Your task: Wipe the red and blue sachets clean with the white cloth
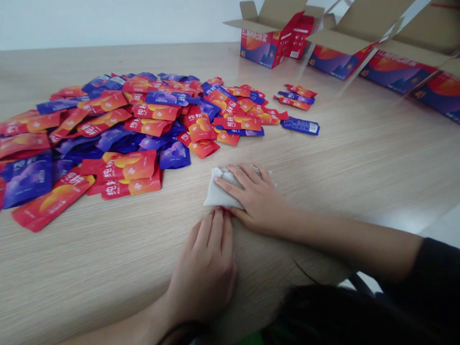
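Note:
My right hand [253, 196] lies flat, fingers stretched out, pressing a white cloth [219, 191] onto the wooden table [359, 158]. A sliver of a red packet [226, 210] shows under the cloth's near edge. My left hand [206, 261] rests palm down just in front of it, fingers together, their tips touching that red edge. To the left and behind spreads a big pile of red and purple sachets [143, 120].
A small separate group of sachets [296, 96] lies beyond the pile's right end, with one purple sachet [300, 125] nearer. Open cardboard boxes [273, 40] with red and purple print stand along the far right. Dark hair shows at the bottom right.

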Demonstrator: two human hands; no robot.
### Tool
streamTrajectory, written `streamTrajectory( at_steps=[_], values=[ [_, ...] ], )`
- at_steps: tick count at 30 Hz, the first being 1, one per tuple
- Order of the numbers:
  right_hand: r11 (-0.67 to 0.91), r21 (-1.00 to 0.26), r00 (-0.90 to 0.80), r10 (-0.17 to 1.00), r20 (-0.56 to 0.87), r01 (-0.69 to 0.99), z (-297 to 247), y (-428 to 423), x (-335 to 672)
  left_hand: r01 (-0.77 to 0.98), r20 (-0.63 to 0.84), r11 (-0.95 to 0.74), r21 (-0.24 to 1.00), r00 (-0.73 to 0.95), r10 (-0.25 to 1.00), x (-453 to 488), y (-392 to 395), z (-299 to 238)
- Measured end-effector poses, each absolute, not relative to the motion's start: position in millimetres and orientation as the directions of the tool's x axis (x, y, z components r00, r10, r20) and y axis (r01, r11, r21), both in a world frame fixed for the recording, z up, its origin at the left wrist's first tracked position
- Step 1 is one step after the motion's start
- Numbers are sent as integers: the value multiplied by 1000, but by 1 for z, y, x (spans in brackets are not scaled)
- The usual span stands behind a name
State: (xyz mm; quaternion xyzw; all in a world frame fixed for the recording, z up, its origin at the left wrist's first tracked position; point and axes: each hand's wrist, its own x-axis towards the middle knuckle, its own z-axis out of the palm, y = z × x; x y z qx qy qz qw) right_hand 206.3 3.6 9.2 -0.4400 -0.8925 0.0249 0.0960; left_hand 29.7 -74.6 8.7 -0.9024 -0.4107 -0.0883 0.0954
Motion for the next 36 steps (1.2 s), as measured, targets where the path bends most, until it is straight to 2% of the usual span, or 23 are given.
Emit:
streamTrajectory(
  at_steps=[5, 7, 10, 12, 14, 19, 26, 28, 33, 36],
  values=[
    [409, -140, -386, 907, 165, 902, 8, 24, 222, 749, 230, -654, -110, 659, 716, 30, -73, 9],
    [451, -129, -429, 888, 166, 883, 7, 17, 216, 740, 238, -660, -128, 669, 704, 31, -74, 8],
    [609, -116, -590, 791, 161, 785, 8, 0, 203, 741, 248, -652, -159, 670, 700, 31, -77, 8],
    [658, -126, -640, 752, 154, 742, 9, -4, 200, 748, 245, -642, -171, 663, 707, 30, -78, 9],
    [628, -142, -612, 778, 143, 765, 9, 3, 206, 751, 240, -637, -175, 660, 712, 30, -78, 9],
    [417, -142, -398, 906, 143, 898, 8, 26, 224, 752, 235, -640, -161, 659, 715, 30, -76, 9],
    [611, -126, -595, 791, 143, 782, 12, -1, 202, 753, 252, -644, -136, 655, 713, 31, -75, 8],
    [581, -132, -567, 814, 131, 803, 12, 5, 207, 757, 238, -642, -119, 649, 722, 31, -75, 8],
    [381, -121, -364, 921, 138, 917, 7, 25, 223, 762, 211, -640, -97, 644, 735, 30, -75, 7],
    [455, -102, -439, 887, 146, 885, 7, 14, 215, 761, 217, -641, -100, 645, 732, 30, -75, 6]
  ],
)
